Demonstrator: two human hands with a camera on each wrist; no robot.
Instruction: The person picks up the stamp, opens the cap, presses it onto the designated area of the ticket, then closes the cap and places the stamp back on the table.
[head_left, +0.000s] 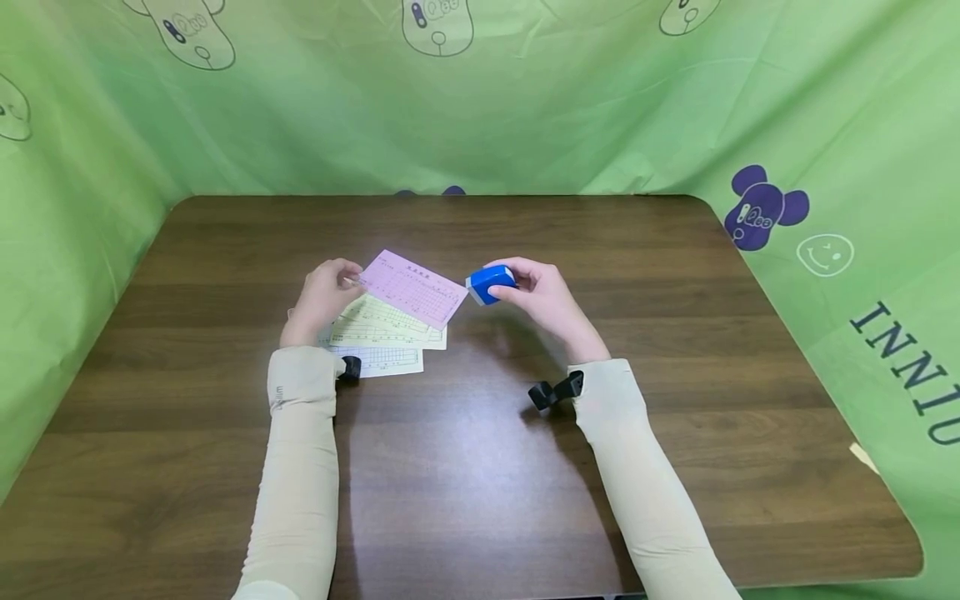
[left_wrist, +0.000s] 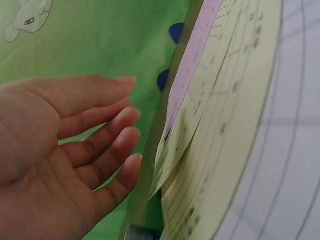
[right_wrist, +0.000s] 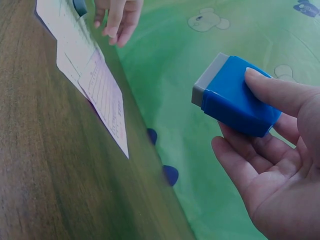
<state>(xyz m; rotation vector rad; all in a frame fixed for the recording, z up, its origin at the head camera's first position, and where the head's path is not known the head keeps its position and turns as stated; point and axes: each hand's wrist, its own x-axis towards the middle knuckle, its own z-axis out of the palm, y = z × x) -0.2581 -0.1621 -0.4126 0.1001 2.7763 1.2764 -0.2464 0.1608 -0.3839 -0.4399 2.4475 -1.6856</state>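
Observation:
In the head view my right hand [head_left: 553,304] grips a blue stamp [head_left: 489,282] above the table, to the right of some paper slips. Thumb and fingers pinch its blue body in the right wrist view, and the grey end [right_wrist: 207,77] points away from the palm. A pink printed slip [head_left: 412,287] lies fanned over pale yellow-green slips [head_left: 382,325], with a white slip [head_left: 390,360] nearest me. My left hand [head_left: 321,296] is at the left edge of the slips. Its fingers [left_wrist: 125,140] are loosely bent beside the paper, holding nothing.
The slips lie on a brown wooden table [head_left: 450,483]. A green printed curtain [head_left: 540,117] hangs around its back and sides. Black wrist cameras sit at both cuffs, the right one [head_left: 551,393] low over the tabletop. A small pale piece [head_left: 864,457] is at the right edge.

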